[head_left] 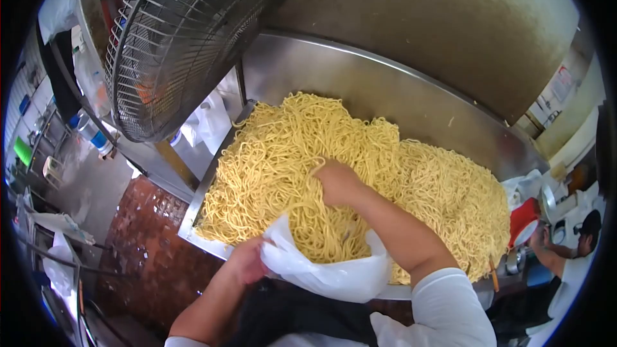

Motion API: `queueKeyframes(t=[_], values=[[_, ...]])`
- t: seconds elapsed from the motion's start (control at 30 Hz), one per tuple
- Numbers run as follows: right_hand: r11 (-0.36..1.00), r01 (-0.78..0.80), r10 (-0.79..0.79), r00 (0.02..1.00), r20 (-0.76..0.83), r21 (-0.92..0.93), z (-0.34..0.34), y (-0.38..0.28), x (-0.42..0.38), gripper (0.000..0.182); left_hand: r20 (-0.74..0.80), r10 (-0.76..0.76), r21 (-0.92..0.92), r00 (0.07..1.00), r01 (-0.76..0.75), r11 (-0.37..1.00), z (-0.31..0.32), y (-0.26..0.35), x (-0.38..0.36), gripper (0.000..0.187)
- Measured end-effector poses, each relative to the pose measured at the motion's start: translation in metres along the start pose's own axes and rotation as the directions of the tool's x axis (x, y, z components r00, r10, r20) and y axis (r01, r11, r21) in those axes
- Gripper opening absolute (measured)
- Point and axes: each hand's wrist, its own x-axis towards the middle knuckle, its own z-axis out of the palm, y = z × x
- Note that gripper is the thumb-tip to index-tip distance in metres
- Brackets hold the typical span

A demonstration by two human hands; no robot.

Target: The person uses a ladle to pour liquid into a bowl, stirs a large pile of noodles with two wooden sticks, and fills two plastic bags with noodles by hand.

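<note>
Left hand (249, 261): forearm (207, 297) slanting up, gripping the rim of a white plastic bag (328, 279) | Right hand (337, 183): reaching forward, fingers buried, closure cannot be told | Yellow noodles (289, 135): heaped on metal tray (187, 227), also inside bag

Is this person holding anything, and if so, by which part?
The left hand holds the white plastic bag by its open rim. The right hand is against the noodles; whether it grips any cannot be told.
</note>
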Motion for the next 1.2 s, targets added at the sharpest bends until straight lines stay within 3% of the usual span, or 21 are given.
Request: queueKeyframes(t=[0.07,0.1,0.17,0.23,0.27,0.3,0.33,0.4,0.43,0.5,0.6,0.67,0.93,1.03,1.1,1.2], values=[[0.950,-0.133,0.113,0.990,0.084,0.283,-0.013,-0.010,-0.005,0.042,-0.027,0.064,-0.231,0.998,-0.068,0.971,0.002,0.014,0.009,0.042],[0.948,-0.143,0.124,0.989,0.085,0.283,-0.020,-0.021,-0.014,0.042,0.048,0.146,-0.237,0.988,-0.131,0.963,0.004,0.031,0.008,0.042],[0.982,-0.057,0.004,0.961,0.278,0.182,-0.048,-0.053,-0.031,0.029,0.036,0.196,-0.274,0.980,-0.179,0.945,0.036,0.063,0.003,0.040],[0.928,-0.100,-0.055,0.916,0.398,0.360,-0.049,-0.103,-0.050,0.030,0.047,0.249,-0.256,0.967,-0.229,0.939,0.060,0.084,0.002,0.036],[0.818,-0.142,-0.067,0.939,0.337,0.558,-0.026,-0.121,-0.067,0.031,0.047,0.245,-0.257,0.968,-0.225,0.940,0.060,0.086,0.005,0.036],[0.661,-0.165,-0.062,0.960,0.273,0.732,-0.018,-0.135,-0.075,0.033,0.145,0.251,-0.228,0.957,-0.215,0.950,0.059,0.087,0.010,0.038],[0.654,-0.169,-0.062,0.959,0.275,0.737,-0.015,-0.134,-0.074,0.033,0.238,0.252,-0.199,0.938,-0.207,0.958,0.056,0.087,0.012,0.040],[0.913,-0.010,-0.210,0.846,0.490,0.408,-0.036,-0.140,-0.069,0.027,0.181,0.284,-0.256,0.942,-0.234,0.938,0.044,0.085,-0.007,0.041],[0.907,-0.010,-0.221,0.840,0.496,0.421,-0.024,-0.134,-0.072,0.027,0.132,0.322,-0.311,0.937,-0.269,0.911,0.034,0.083,-0.017,0.042],[0.969,0.183,-0.225,0.932,0.283,0.168,0.000,-0.113,-0.083,0.018,0.027,0.332,-0.391,0.943,-0.296,0.872,0.015,0.075,-0.037,0.041],[0.972,0.140,-0.181,0.959,0.218,0.189,-0.003,-0.105,-0.084,0.018,0.050,0.327,-0.428,0.944,-0.276,0.861,-0.012,0.053,-0.041,0.036],[0.970,0.151,-0.196,0.950,0.244,0.192,-0.003,-0.111,-0.083,0.020,-0.094,0.300,-0.417,0.949,-0.311,0.854,-0.011,0.044,-0.045,0.034],[0.971,0.126,-0.168,0.964,0.207,0.201,0.007,-0.114,-0.081,0.024,-0.205,0.326,-0.284,0.923,-0.375,0.882,-0.002,0.038,-0.040,0.029],[0.957,0.166,-0.229,0.935,0.271,0.238,-0.017,-0.106,-0.077,0.028,-0.229,0.347,-0.208,0.909,-0.394,0.895,0.014,0.040,-0.042,0.026],[0.941,0.156,-0.288,0.835,0.470,0.300,-0.044,-0.099,-0.067,0.029,-0.341,0.325,-0.180,0.882,-0.400,0.898,0.007,0.035,-0.040,0.027],[0.936,0.145,-0.292,0.829,0.477,0.320,-0.101,-0.058,-0.030,0.032,-0.332,0.316,-0.190,0.889,-0.391,0.901,-0.016,0.020,-0.043,0.028]])
